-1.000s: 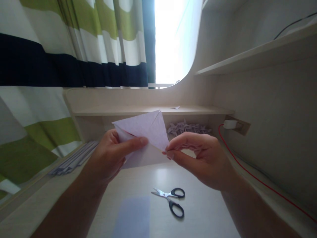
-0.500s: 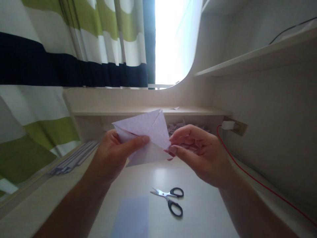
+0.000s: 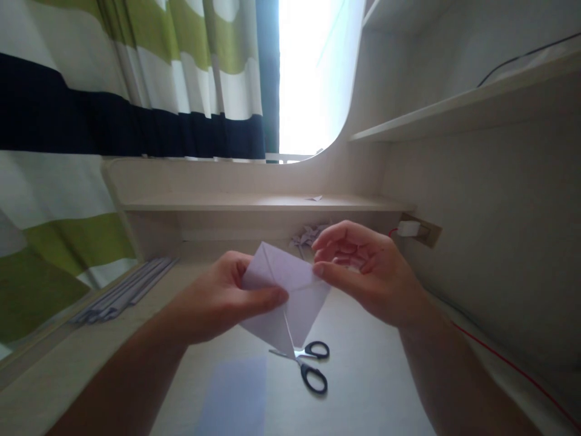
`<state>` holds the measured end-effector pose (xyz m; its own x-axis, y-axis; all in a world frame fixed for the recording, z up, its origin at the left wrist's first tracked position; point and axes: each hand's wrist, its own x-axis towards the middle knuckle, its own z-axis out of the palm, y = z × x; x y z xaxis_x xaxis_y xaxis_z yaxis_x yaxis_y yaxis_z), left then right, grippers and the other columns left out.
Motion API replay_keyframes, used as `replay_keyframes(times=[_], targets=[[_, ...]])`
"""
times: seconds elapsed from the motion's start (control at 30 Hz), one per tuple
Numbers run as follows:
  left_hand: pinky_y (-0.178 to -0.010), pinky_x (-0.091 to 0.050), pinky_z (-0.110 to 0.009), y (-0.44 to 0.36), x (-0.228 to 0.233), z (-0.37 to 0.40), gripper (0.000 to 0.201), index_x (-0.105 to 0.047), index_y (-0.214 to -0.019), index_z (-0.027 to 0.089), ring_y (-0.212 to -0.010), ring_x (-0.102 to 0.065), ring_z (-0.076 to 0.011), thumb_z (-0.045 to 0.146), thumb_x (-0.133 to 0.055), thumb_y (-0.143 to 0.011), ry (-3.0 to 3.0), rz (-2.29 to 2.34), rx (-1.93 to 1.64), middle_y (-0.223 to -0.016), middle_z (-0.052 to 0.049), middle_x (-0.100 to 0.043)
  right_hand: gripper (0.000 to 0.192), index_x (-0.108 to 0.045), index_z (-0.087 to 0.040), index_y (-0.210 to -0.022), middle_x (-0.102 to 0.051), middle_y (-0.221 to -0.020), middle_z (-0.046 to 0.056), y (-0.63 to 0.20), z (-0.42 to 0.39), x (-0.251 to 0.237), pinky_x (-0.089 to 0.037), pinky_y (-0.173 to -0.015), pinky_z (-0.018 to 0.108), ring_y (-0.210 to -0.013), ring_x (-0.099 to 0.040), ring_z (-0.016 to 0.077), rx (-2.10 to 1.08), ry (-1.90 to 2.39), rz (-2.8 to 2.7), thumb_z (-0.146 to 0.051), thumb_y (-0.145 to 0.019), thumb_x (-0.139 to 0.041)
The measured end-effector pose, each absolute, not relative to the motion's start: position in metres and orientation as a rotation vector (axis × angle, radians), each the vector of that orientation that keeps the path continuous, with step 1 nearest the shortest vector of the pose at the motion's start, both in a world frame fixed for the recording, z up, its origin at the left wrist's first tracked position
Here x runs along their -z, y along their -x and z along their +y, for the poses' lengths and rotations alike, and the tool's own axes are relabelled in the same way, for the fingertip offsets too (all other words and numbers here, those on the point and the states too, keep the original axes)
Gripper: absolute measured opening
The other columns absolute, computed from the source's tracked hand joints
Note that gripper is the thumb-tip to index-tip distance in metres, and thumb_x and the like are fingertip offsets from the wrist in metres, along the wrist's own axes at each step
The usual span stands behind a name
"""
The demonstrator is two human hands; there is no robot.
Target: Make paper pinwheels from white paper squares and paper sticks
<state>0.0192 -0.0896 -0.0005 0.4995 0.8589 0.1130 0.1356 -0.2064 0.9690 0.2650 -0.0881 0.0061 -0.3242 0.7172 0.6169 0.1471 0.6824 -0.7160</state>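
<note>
My left hand pinches the folded paper between thumb and fingers, held in the air above the desk near its middle, its point hanging over the scissors. My right hand nips the paper's right corner with 2 fingertips. I should keep both pinches firm and the edges lined up so the crease runs true to the point.

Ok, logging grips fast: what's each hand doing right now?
Left hand: closed, pinching the folded paper.
Right hand: thumb and forefinger pinching the paper's right edge.

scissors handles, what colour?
Black, on the scissors lying on the desk; head view.
</note>
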Motion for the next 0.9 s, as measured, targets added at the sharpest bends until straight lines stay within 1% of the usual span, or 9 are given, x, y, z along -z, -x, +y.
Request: replay_keyframes(times=[0.1,0.2,0.27,0.33,0.4,0.53,0.63,0.8,0.9], targets=[[-0.055,-0.055,-0.024,-0.020,-0.001,-0.087,0.008,-0.085,-0.082,0.021,-0.061,-0.072,-0.0201,0.025,-0.085,-0.076,-1.643,0.898,-0.958,-0.074,-0.007,-0.080,0.011,-0.070,-0.020,-0.094,-0.072,-0.087,0.001,-0.263,-0.089,-0.004,-0.058,-0.070,0.026,-0.076,-0.068,0.0137,-0.681,0.692,-1.868,-0.016,-0.086,-0.076],[-0.051,-0.050,-0.018,-0.022,-0.003,-0.084,0.014,-0.082,-0.076,0.017,-0.055,-0.066,-0.0141,0.022,-0.091,-0.067,-1.564,0.928,-1.202,-0.066,-0.004,-0.074,0.006,-0.073,-0.019,-0.093,-0.073,-0.087,0.001,-0.261,-0.087,-0.002,-0.056,-0.071,0.026,-0.077,-0.067,0.0136,-0.687,0.700,-1.868,-0.017,-0.088,-0.074],[-0.055,-0.053,-0.018,-0.025,-0.005,-0.081,0.024,-0.081,-0.081,0.017,-0.059,-0.067,-0.0137,0.020,-0.095,-0.062,-1.455,0.888,-1.359,-0.069,-0.002,-0.075,0.004,-0.075,-0.018,-0.092,-0.075,-0.087,0.002,-0.259,-0.086,-0.001,-0.055,-0.071,0.026,-0.078,-0.068,0.0140,-0.682,0.712,-1.875,-0.017,-0.089,-0.073],[-0.062,-0.058,-0.022,-0.028,-0.005,-0.078,0.039,-0.079,-0.094,0.019,-0.066,-0.071,-0.0157,0.018,-0.096,-0.059,-1.309,0.830,-1.462,-0.078,-0.001,-0.079,0.006,-0.077,-0.018,-0.091,-0.077,-0.088,0.002,-0.256,-0.084,0.001,-0.056,-0.073,0.026,-0.080,-0.070,0.0146,-0.665,0.732,-1.860,-0.016,-0.089,-0.072],[-0.068,-0.062,-0.025,-0.032,-0.003,-0.076,0.045,-0.077,-0.100,0.021,-0.069,-0.074,-0.0172,0.017,-0.096,-0.059,-1.199,0.777,-1.503,-0.085,-0.001,-0.081,0.008,-0.079,-0.019,-0.092,-0.078,-0.089,0.002,-0.252,-0.083,0.004,-0.056,-0.073,0.026,-0.081,-0.071,0.0146,-0.640,0.740,-1.816,-0.016,-0.088,-0.073],[-0.066,-0.062,-0.024,-0.035,0.002,-0.076,0.034,-0.079,-0.094,0.017,-0.067,-0.075,-0.0173,0.025,-0.094,-0.066,-1.188,0.721,-1.444,-0.083,-0.005,-0.081,0.009,-0.079,-0.020,-0.093,-0.078,-0.089,0.002,-0.245,-0.084,0.010,-0.057,-0.072,0.026,-0.079,-0.072,0.0144,-0.597,0.716,-1.714,-0.016,-0.087,-0.073],[-0.067,-0.061,-0.023,-0.034,0.003,-0.076,0.025,-0.081,-0.085,0.016,-0.069,-0.076,-0.0177,0.025,-0.094,-0.066,-1.224,0.781,-1.397,-0.080,-0.005,-0.081,0.010,-0.079,-0.019,-0.093,-0.079,-0.089,0.003,-0.240,-0.085,0.012,-0.059,-0.072,0.027,-0.080,-0.073,0.0153,-0.580,0.695,-1.697,-0.016,-0.088,-0.072],[-0.073,-0.064,-0.027,-0.029,0.003,-0.074,0.029,-0.083,-0.090,0.019,-0.081,-0.079,-0.0228,0.024,-0.095,-0.063,-1.322,0.883,-1.420,-0.088,-0.006,-0.083,0.012,-0.079,-0.019,-0.094,-0.079,-0.089,0.002,-0.236,-0.088,0.011,-0.059,-0.073,0.026,-0.081,-0.072,0.0146,-0.560,0.670,-1.735,-0.014,-0.088,-0.069],[-0.074,-0.064,-0.027,-0.026,0.001,-0.075,0.029,-0.083,-0.092,0.021,-0.082,-0.078,-0.0222,0.023,-0.093,-0.065,-1.358,0.923,-1.426,-0.092,-0.005,-0.084,0.015,-0.079,-0.018,-0.096,-0.078,-0.090,0.002,-0.238,-0.089,0.010,-0.058,-0.075,0.026,-0.082,-0.072,0.0140,-0.585,0.644,-1.765,-0.012,-0.089,-0.067]])
